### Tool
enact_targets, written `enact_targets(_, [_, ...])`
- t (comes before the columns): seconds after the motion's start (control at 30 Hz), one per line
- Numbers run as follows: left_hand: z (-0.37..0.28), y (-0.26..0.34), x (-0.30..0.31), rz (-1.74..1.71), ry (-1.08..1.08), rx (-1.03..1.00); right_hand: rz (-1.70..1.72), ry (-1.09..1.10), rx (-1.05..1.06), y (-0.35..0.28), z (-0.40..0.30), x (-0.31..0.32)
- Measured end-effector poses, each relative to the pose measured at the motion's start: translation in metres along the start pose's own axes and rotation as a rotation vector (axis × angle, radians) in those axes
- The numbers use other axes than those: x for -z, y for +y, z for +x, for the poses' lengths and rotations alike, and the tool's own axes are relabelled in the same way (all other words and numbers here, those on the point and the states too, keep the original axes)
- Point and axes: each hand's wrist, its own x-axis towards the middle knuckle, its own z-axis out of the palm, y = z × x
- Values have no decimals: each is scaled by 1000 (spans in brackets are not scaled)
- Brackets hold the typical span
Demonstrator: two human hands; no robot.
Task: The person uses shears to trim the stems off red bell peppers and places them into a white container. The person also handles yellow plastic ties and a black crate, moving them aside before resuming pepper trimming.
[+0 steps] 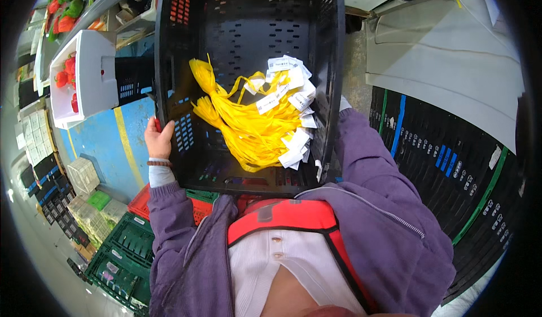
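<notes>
A deep black plastic crate (254,31) with slotted walls is right in front of my body. Inside it lies a bundle of yellow plastic mesh bags or netting strips (250,126), gathered at the left end. White printed tags (298,101) are bunched at the bundle's right end. My left hand (159,140) grips the crate's left side, with a small red-handled tool (158,124) also at the fingers; its dark upper part is hard to make out. My right arm (364,139) reaches along the crate's right wall, which hides the hand.
To the left are a white foam box (84,80) of red peppers and a bench of red and green peppers (70,8). Green crates (123,257) and a red crate (139,202) sit at lower left. Black crates (423,147) are stacked at right, beside a grey-white surface (436,50).
</notes>
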Motion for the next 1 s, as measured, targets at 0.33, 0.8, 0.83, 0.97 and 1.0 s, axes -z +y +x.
enact_targets(0.33, [-3,17,3,245,49,-17,36,-111,-28,-21,56,-25])
enact_targets(0.8, [-9,8,-65,-113,-100,35,-122,112,199,-85,-12,30])
enact_targets(0.83, [-9,16,-80,-164,-119,21,-167,136,227,-100,-23,39])
enact_targets(0.97, [26,44,-158,-186,-236,32,-289,269,329,-153,-66,67])
enact_targets(1.0, [19,57,-172,-108,-251,37,-324,273,346,-165,-74,73])
